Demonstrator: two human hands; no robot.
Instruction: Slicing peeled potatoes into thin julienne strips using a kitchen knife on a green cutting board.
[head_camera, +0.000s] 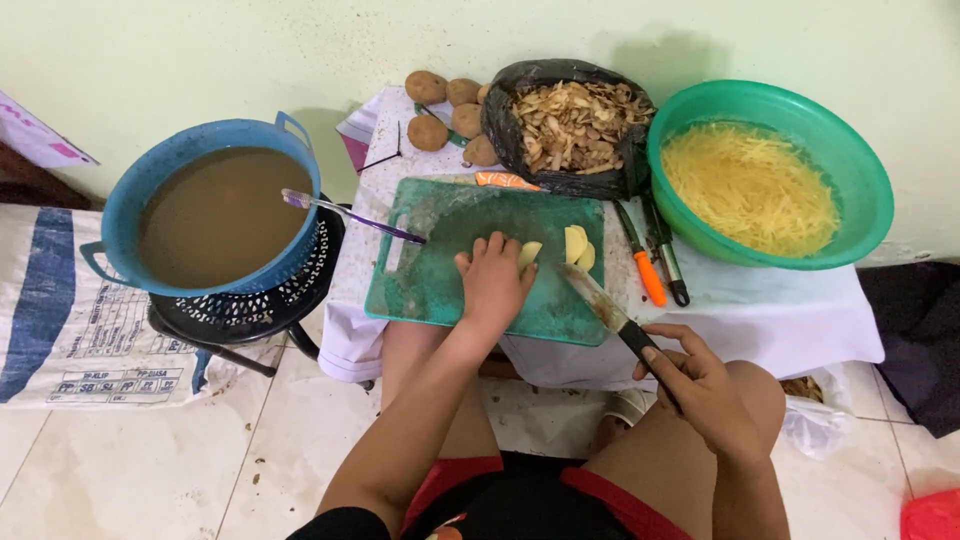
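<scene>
Soft, even indoor light, faint shadows on the wall (200, 50), sharp centre, slight wide-angle bending at edges.

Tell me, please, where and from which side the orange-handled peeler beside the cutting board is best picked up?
Probably by the orange handle of the peeler, from above. It lies flat on the white cloth, handle end toward the person, metal end pointing at the bag of peels. A black-handled tool lies close on its right, so come from the cutting board side.
</scene>
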